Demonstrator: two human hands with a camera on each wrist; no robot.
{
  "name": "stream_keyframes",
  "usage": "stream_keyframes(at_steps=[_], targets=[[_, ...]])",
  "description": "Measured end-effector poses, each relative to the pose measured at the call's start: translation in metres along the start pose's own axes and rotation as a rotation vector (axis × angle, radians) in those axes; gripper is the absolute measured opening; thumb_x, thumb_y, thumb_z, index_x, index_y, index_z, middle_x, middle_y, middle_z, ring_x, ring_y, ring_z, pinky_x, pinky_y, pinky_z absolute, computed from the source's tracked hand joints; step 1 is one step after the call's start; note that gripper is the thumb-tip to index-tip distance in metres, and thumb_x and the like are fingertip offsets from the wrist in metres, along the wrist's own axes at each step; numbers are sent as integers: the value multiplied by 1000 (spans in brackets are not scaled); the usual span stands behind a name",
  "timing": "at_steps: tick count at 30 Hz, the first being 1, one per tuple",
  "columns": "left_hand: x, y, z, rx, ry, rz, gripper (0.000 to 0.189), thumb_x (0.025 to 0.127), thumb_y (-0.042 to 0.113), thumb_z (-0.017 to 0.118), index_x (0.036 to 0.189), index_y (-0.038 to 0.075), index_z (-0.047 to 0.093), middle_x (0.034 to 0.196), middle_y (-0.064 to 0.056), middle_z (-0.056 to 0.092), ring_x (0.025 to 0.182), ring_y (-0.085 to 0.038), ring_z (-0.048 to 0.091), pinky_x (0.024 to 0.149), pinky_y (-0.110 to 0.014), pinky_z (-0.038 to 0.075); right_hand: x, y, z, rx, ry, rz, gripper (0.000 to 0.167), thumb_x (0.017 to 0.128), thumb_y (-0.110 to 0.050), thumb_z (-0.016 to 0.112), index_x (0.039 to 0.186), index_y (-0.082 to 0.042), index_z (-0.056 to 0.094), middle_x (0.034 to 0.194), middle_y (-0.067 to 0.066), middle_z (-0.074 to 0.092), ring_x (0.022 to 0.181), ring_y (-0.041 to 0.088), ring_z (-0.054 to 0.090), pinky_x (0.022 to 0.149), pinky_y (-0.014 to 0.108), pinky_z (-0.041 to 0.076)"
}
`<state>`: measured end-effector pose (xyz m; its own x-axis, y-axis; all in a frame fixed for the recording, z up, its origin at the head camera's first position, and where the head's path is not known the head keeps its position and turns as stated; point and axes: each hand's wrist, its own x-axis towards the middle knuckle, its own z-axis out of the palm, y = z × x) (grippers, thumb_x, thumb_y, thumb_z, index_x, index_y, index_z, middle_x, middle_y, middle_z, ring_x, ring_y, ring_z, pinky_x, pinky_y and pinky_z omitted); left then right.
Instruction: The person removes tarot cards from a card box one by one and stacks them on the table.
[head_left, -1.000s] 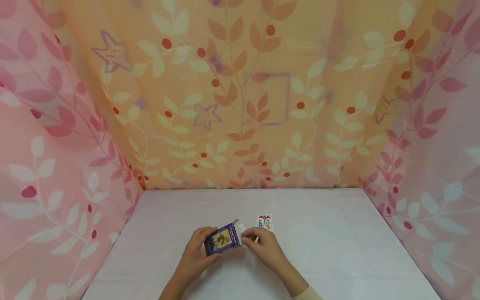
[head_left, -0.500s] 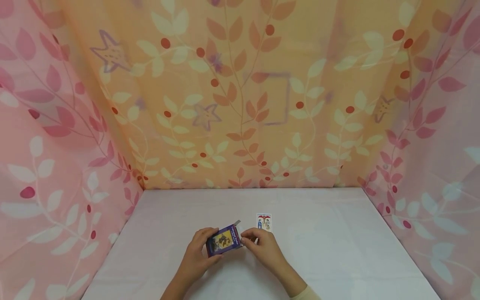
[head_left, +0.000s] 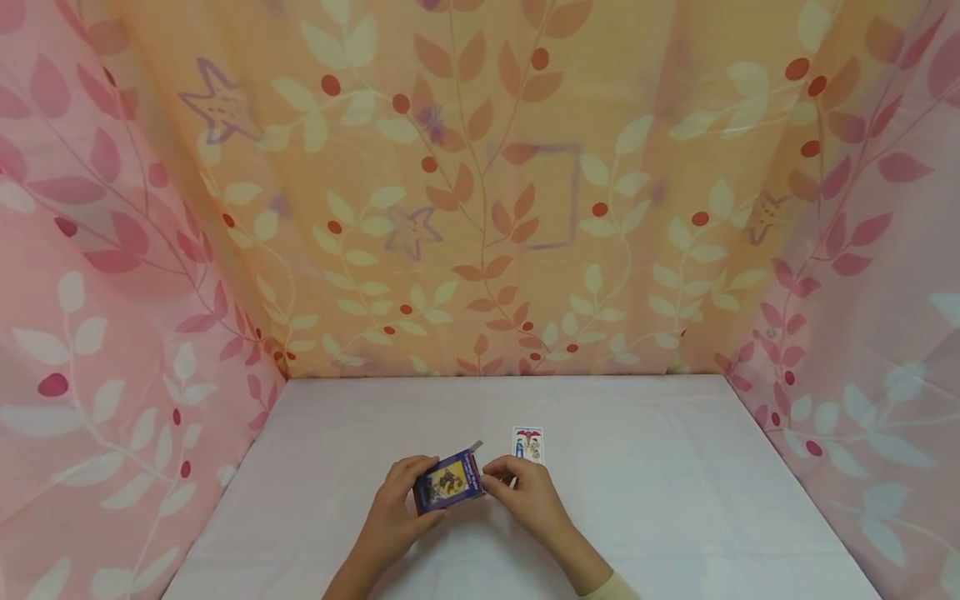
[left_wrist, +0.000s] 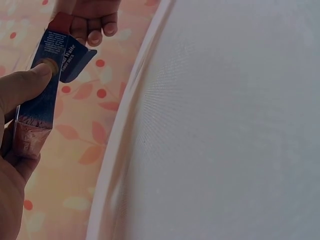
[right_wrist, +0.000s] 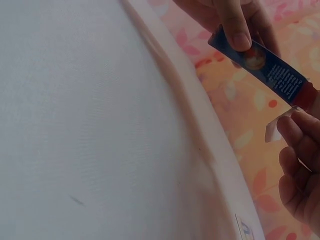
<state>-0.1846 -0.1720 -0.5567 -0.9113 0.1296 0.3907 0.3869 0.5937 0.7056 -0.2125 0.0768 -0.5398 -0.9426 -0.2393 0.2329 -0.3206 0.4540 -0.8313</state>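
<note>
My left hand (head_left: 397, 500) grips a small blue-purple tarot deck box (head_left: 448, 483) with a yellow picture on its face, tilted above the table. The left thumb (left_wrist: 35, 82) presses on the narrow side, which carries small print. At the box's right end, a flap (left_wrist: 79, 60) stands out, folded away from the body. My right hand (head_left: 534, 497) pinches at this open end with thumb and forefinger, the other fingers curled below. In the right wrist view, a pale flap (right_wrist: 272, 131) shows beside the right fingertips. The box's inside is hidden.
A single tarot card (head_left: 528, 444) with a red winged figure lies face up on the white table (head_left: 645, 467), just beyond my right hand. Patterned pink and orange cloth (head_left: 480, 292) surrounds the table at the back and sides.
The white part that showed between the box's end and my right fingers has gone from view. The box has shifted slightly right in my left hand; the card on the table stays put.
</note>
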Motion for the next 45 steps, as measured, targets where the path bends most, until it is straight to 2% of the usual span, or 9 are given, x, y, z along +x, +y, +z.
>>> stream_keyframes(at_steps=[3,9,19,27,30,35,40,43,45], targets=[[-1,2,0,-6,-4,-4,85,65,13,98,140,25,60,137,11,56,128,-16,55,107,-51,49,0,-1,0,3,1,17,12,91,-32,78,98,-22,76,78,-15,68,69,4,58,60,21,50],[0,3,0,-2,-2,6,86,65,15,98,140,29,59,137,13,56,128,-13,55,107,-47,50,-1,-1,0,5,8,19,9,90,-27,79,96,-22,76,76,-14,67,68,4,57,59,21,50],[-1,2,0,-15,0,3,85,64,13,99,139,22,61,135,13,56,128,-13,55,108,-45,50,1,-1,-1,-43,31,3,11,89,-30,80,94,-21,76,78,-17,69,69,2,58,62,21,51],[-1,0,0,-5,2,-3,86,66,16,98,140,35,58,135,14,55,127,-11,55,108,-42,50,2,-1,-5,-66,37,8,9,89,-28,80,94,-22,76,80,-16,68,72,2,58,64,21,51],[-2,-1,1,14,7,26,87,66,16,98,141,32,57,136,10,56,127,-15,55,106,-43,51,2,-1,-6,-62,29,18,8,90,-28,79,94,-22,76,80,-16,68,72,2,58,64,21,52],[-2,-1,0,6,11,21,85,65,15,98,140,25,60,136,8,56,127,-15,56,106,-45,51,2,-3,-7,-35,30,42,7,90,-27,79,94,-22,75,78,-15,68,69,4,58,61,21,51],[1,0,0,14,27,13,87,64,12,99,140,26,59,137,11,55,128,-14,55,107,-46,51,4,-6,-10,-22,56,51,7,91,-25,79,96,-21,74,79,-15,69,68,5,57,60,21,50],[2,-2,1,17,35,14,87,63,11,99,140,22,60,136,11,56,127,-14,55,106,-46,51,4,-7,-12,-25,65,53,8,91,-23,78,98,-21,75,79,-15,70,67,4,57,60,21,49],[1,-2,2,9,36,14,87,63,12,99,139,25,60,136,11,56,126,-13,55,106,-46,51,4,-7,-13,-23,78,38,8,91,-21,78,98,-20,75,79,-15,70,67,3,57,61,21,49]])
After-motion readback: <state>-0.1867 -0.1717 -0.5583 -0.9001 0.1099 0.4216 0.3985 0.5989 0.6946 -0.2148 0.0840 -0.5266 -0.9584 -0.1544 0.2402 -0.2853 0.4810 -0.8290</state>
